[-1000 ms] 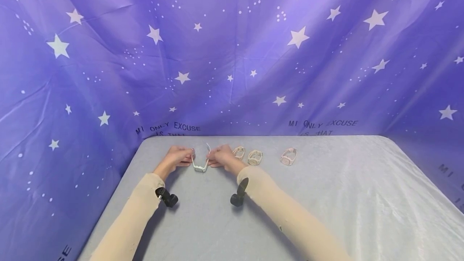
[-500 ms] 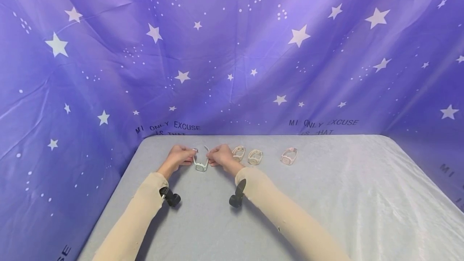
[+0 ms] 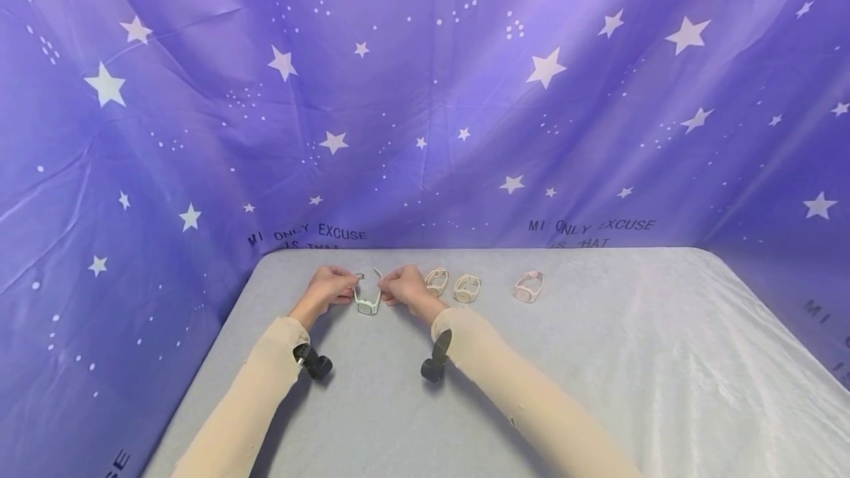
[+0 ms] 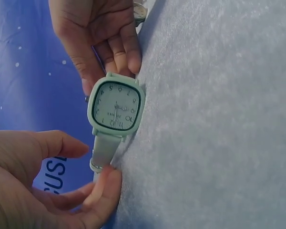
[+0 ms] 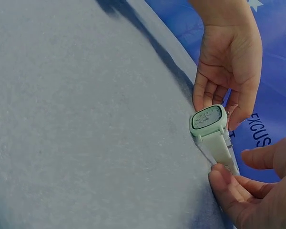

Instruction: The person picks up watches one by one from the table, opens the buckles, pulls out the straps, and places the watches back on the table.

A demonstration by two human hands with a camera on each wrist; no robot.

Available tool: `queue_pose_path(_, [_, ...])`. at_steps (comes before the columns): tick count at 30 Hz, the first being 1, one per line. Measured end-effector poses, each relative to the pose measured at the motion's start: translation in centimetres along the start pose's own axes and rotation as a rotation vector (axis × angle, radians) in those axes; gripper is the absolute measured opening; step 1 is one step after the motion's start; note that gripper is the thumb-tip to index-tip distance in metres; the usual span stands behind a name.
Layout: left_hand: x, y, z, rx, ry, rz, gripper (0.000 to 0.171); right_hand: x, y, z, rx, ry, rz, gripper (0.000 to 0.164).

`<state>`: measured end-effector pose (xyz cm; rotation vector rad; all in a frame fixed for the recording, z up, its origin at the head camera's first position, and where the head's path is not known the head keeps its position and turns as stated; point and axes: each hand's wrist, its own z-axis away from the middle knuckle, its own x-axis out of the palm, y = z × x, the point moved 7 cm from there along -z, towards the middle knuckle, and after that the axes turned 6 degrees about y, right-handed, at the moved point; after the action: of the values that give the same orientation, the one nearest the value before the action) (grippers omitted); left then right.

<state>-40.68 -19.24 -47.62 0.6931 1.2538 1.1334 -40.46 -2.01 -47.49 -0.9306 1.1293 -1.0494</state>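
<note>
A mint-green wristwatch with a squarish dial rests on the table, its unfastened straps rising on either side. My left hand holds the strap at its buckle end. On the other strap are the fingers of my right hand. In the left wrist view, my left fingertips lie at the strap below the watch case, close to the buckle. In the right wrist view, the free strap reaches my right fingertips, the thumb near it. How firmly either thumb presses is hard to tell.
Two cream wristwatches stand just right of my right hand, the nearer one partly behind it. Farther right is a pink wristwatch. A grey cloth covers the table; a purple star-patterned curtain hangs behind.
My left hand has shifted slightly right, and the buckle end of the strap has bent inward toward the other strap. The watch and my right hand have barely moved.
</note>
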Motion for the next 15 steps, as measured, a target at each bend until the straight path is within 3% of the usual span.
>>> queue_pose_path(3, [0.0, 0.4, 0.2, 0.014, 0.037, -0.063, 0.048, -0.3, -0.4, 0.3, -0.015, -0.019, 0.029, 0.020])
queue_pose_path(8, [-0.3, 1.8, 0.8, 0.099, 0.152, -0.238, 0.068, -1.5, -1.5, 0.9, -0.059, -0.055, 0.090, 0.031])
queue_pose_path(12, [-0.1, 3.7, 1.6, 0.209, 0.228, -0.232, 0.067, -3.1, -2.5, 1.2, -0.126, -0.063, 0.144, 0.040])
queue_pose_path(15, [0.7, 5.3, 2.2, 0.330, 0.230, -0.173, 0.063, -4.7, -3.2, 1.4, -0.230, -0.036, 0.174, 0.042])
